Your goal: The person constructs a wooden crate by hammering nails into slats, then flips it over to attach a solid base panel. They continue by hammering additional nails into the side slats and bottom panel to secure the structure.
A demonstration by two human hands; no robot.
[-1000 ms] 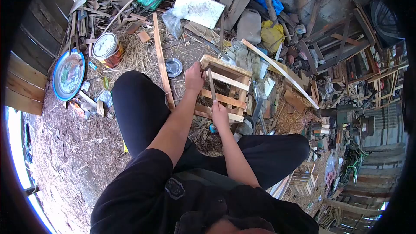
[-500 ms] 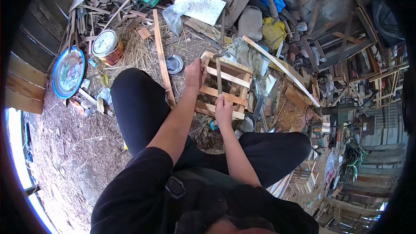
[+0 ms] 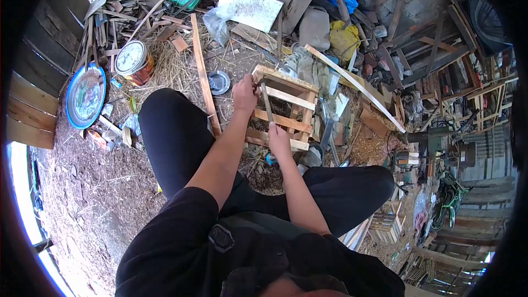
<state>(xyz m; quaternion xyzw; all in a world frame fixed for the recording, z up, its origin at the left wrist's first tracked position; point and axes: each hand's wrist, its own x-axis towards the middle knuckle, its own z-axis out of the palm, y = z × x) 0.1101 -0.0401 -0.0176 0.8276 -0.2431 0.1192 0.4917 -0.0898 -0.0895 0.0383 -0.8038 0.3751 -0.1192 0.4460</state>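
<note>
A small slatted wooden crate (image 3: 297, 100) sits on the ground in front of my crossed legs. My right hand (image 3: 279, 142) is wrapped round the handle of a hammer (image 3: 268, 105), its head low over the crate's left side, close to my left fingers. At the crate's upper left corner, my left hand (image 3: 245, 94) is closed with fingertips pinched together. Whatever those fingers hold, if anything, is too small to make out.
A long wooden strip (image 3: 202, 71) and a small metal dish (image 3: 219, 82) lie left of the crate. Farther left stand a paint bucket (image 3: 132, 58) and a blue-rimmed basin (image 3: 70, 104). A pale strip (image 3: 355, 88) slants at right, near a handsaw blade (image 3: 328, 132).
The hammer has swung left and down, bringing its head from over the crate's top edge to beside my left hand. My left hand has barely shifted.
</note>
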